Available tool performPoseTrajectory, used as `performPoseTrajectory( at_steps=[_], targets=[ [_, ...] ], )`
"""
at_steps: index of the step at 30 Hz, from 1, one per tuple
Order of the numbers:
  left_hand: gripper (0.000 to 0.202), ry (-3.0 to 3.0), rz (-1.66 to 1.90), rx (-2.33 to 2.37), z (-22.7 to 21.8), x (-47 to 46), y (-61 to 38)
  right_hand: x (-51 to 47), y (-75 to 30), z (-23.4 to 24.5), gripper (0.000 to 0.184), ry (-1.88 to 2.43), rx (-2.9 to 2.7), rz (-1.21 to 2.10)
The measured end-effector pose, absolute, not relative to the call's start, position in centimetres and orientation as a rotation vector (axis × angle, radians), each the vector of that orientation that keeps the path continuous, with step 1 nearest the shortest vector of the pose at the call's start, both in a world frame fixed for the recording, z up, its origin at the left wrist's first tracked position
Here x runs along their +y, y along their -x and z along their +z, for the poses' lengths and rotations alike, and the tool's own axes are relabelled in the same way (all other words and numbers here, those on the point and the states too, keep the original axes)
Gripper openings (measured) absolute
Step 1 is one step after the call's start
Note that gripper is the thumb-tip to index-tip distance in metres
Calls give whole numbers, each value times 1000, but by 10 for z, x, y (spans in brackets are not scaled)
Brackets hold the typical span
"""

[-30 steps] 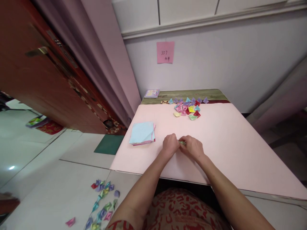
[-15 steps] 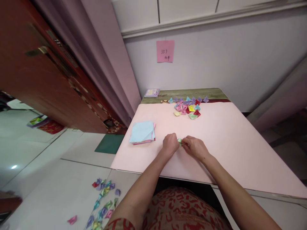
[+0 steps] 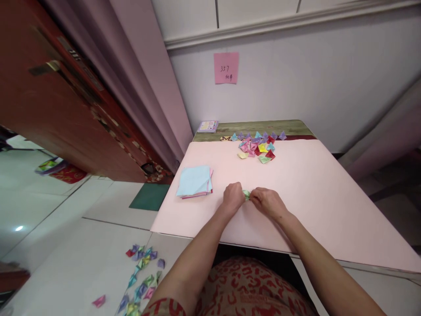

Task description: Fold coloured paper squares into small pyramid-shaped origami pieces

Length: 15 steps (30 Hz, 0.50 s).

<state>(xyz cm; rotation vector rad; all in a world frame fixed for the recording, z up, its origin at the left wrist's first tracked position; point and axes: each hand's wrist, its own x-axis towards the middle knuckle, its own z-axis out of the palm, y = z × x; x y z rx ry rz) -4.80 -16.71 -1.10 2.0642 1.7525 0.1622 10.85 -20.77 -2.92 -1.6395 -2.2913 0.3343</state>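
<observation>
My left hand (image 3: pixel 233 197) and my right hand (image 3: pixel 267 202) meet over the pink table cover (image 3: pixel 305 193), fingers curled. Between their fingertips both pinch a small green folded paper piece (image 3: pixel 246 194), mostly hidden by the fingers. A stack of square paper sheets (image 3: pixel 195 181), light blue on top with pink beneath, lies just left of my left hand. At the far end of the table sits a pile of several small folded paper pieces (image 3: pixel 257 146) in purple, pink, yellow, red and blue.
A small packet of coloured paper (image 3: pixel 208 127) lies at the table's back left corner. Several folded pieces (image 3: pixel 141 274) are scattered on the white floor at lower left. A pink note (image 3: pixel 226 68) hangs on the wall. A red door (image 3: pixel 49 105) stands left.
Both hands stay together over the same spot. The green piece shows a little more between the fingertips than a second ago. The view has shifted slightly.
</observation>
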Motion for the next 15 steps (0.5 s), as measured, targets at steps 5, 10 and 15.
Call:
performPoseTrajectory(
  at_steps=[5,10,15],
  targets=[
    [29,-1888,594,1767,-18,-175,75,-213,-112,-30,19,1641,-2208,297],
    [25,-1749,864,1535,-12,-200,94,-190,-127,-23,22,1723,-2046,215],
    [23,-1662,1120,958,76,-248,89,-117,-141,9,23,1824,-1789,117]
  ],
)
